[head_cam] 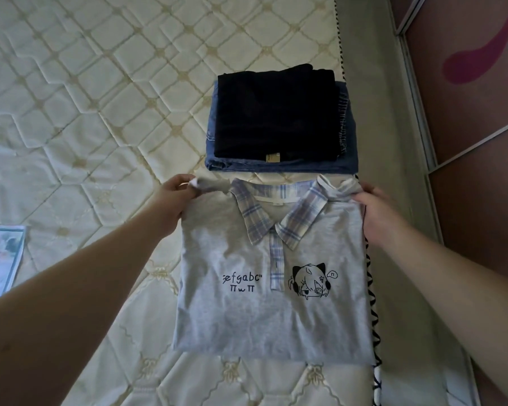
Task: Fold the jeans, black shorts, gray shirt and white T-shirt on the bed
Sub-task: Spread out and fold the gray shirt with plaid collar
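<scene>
Gray shirt (272, 288): my left hand (170, 200) and right hand (376, 212) pinch its shoulders; uneven lift risks spilling tucked sleeves, nudging black shorts (276, 112) on jeans (279, 167).

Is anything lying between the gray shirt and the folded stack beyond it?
Nothing visible. Only a bare strip of mattress separates the gray shirt, held at its shoulders by the left hand and right hand, from the black shorts on the jeans.
</scene>
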`<state>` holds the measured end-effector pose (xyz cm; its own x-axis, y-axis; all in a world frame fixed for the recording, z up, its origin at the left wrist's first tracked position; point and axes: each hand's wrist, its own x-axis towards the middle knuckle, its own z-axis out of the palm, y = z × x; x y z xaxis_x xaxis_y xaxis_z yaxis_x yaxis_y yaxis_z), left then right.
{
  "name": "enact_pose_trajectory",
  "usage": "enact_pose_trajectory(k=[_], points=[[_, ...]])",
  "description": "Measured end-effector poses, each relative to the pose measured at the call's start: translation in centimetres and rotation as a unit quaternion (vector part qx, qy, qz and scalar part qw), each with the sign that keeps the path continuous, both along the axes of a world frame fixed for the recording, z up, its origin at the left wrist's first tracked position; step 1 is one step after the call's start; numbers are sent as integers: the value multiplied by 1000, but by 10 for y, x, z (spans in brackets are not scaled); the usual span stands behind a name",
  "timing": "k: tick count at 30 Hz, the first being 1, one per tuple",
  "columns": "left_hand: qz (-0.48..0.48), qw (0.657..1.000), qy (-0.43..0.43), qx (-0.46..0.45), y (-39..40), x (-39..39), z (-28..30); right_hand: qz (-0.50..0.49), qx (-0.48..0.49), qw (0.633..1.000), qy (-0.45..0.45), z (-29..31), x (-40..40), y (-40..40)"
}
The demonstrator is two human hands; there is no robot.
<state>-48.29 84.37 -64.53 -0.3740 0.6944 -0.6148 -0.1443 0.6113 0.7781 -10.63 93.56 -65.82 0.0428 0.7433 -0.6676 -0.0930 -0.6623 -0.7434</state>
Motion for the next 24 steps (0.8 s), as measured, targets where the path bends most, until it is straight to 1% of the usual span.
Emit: enact_pose_trajectory(k=[2, 4, 5, 6, 8, 9, 10, 13, 14, 16, 17, 19, 22, 24], points=[[38, 999, 5, 12, 2, 0, -3, 5, 16, 1000, 7, -1, -1, 1], [70, 998, 6, -3, 2, 2, -9, 30, 25, 999, -1, -4, -2, 0], [77, 997, 6, -20, 0, 4, -13, 53, 27, 998, -31, -6, -2, -2], [75, 996, 17, -44, -5, 6, -18, 86, 29, 993, -82, -9, 0, -5], [66, 993, 53, -81, -19, 10, -24, 157, 39, 966, -199, -14, 8, -16], [53, 992, 62, -96, -28, 12, -25, 179, 37, 954, -237, -17, 13, -24], [31, 991, 67, -115, -39, 13, -25, 191, 26, 948, -255, -20, 18, -35], [-94, 975, 104, -171, -79, 19, -13, 238, -29, 935, -260, -20, 32, -77], [-135, 968, 105, -182, -94, 22, -9, 255, -44, 931, -258, -20, 37, -93], [-189, 962, 64, -185, -127, 30, -4, 274, -62, 922, -266, -20, 45, -128], [-202, 961, 48, -183, -145, 33, -4, 273, -67, 921, -270, -21, 48, -146], [-208, 958, 49, -189, -178, 41, -6, 276, -76, 919, -271, -21, 50, -177], [-213, 949, 113, -203, -212, 56, -12, 310, -71, 905, -281, -18, 51, -203], [-181, 952, 152, -194, -222, 61, -15, 306, -53, 905, -289, -15, 52, -208]])
